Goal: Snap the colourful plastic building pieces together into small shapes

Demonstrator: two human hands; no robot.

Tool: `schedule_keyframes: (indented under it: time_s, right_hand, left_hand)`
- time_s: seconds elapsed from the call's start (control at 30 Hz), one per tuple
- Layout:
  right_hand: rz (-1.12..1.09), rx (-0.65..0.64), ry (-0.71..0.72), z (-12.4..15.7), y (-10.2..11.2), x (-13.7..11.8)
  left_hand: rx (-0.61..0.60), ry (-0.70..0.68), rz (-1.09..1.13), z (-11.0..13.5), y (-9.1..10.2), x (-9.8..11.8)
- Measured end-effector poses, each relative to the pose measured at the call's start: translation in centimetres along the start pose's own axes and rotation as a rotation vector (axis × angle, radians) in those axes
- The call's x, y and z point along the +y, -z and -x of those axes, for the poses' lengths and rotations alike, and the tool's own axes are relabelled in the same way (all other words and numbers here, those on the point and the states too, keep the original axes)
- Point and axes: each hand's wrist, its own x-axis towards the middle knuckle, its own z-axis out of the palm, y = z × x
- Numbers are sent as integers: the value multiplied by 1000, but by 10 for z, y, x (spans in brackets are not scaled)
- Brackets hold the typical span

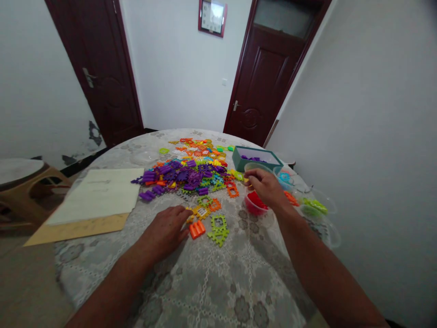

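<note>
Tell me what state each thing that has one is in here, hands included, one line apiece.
Left hand: lowered beside the yellow pieces, grip unclear
Right hand: fingers pinched, apparently on a small yellow piece
Bowl: uncovered, holding red pieces
Green box: open, purple contents inside
Purple pieces: loosely heaped
White sheets: lying flat
Left door: shut
Right door: shut
Framed picture: hanging

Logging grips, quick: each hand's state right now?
Left hand: at a yellow piece; grip cannot be told.
Right hand: closed, apparently holding a yellow bit.
</note>
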Motion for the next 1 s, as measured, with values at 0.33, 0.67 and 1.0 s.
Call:
schedule_keyframes:
  time_s: [0.33, 0.67, 1.0]
  right_hand:
    - [430, -599, 129, 56, -74, -5]
    - [-19, -515, -143, 53, -68, 17]
    - [-417, -615, -211, 63, -78, -5]
  left_hand:
    - [-103, 84, -16, 6, 6, 10]
    - [20, 39, 4, 3, 0, 18]
    - [102, 138, 716, 3, -7, 52]
